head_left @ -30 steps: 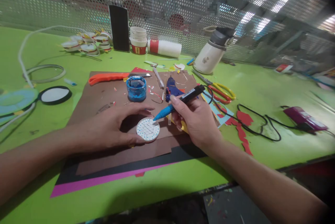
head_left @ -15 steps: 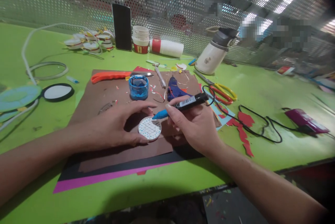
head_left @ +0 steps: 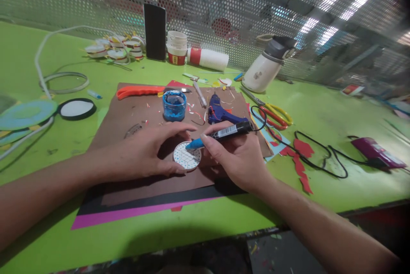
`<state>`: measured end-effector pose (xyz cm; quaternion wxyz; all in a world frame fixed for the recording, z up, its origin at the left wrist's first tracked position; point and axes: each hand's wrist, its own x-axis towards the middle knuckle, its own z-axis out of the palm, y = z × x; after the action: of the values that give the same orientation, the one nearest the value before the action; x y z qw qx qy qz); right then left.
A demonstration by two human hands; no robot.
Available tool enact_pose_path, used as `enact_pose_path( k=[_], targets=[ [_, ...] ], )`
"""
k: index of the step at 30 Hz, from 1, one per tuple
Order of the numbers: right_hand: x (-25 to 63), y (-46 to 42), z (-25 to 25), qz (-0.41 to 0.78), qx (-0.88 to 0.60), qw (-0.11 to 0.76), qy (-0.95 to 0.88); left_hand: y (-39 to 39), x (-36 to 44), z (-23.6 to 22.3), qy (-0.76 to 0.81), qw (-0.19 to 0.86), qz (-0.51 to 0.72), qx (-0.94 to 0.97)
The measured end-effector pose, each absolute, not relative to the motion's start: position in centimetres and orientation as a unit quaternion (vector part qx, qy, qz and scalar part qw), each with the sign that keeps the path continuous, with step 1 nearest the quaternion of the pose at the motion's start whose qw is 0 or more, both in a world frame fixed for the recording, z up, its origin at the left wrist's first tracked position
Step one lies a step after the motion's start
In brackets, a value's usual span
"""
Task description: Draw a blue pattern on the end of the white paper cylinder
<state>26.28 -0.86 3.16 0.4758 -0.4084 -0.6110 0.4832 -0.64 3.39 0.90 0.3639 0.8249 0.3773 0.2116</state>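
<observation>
A small round white disc (head_left: 186, 161), with drawn lines and blue dots on its face, lies on the brown sheet (head_left: 134, 193). My left hand (head_left: 145, 152) curves about its left side, thumb at the near edge and index finger arched above the far edge; the other fingertips are partly hidden. In my right hand (head_left: 235, 150) is a black marker pen (head_left: 232, 130) with a blue front end, gripped like a pencil. Its tip meets the upper part of the disc's face. Just beyond stands a blue-stained jar (head_left: 174, 112).
Beyond the hands lie an orange utility knife (head_left: 141, 91), a blue glue gun (head_left: 221, 112) and scissors (head_left: 277, 114). A phone (head_left: 155, 33), paper cups (head_left: 177, 50) and a white bottle (head_left: 261, 71) line the back. A black cord runs right to a purple box (head_left: 378, 151).
The whole view has shifted slightly, so things appear a little further right. The pen tip stays at the disc, and both hands keep nearly the same pose.
</observation>
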Motion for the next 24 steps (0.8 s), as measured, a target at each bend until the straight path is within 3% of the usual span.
enact_pose_path(
  k=[14, 24],
  targets=[
    [26.3, -0.8, 3.0, 0.45, -0.416, 0.468, -0.637, 3.4, -0.5, 1.1, 0.363, 0.356, 0.215, 0.834],
    [27.3, -1.0, 2.3, 0.219, -0.316, 0.445, -0.809, 3.5, -0.8, 0.5, 0.358, 0.344, 0.222, 0.839]
  ],
)
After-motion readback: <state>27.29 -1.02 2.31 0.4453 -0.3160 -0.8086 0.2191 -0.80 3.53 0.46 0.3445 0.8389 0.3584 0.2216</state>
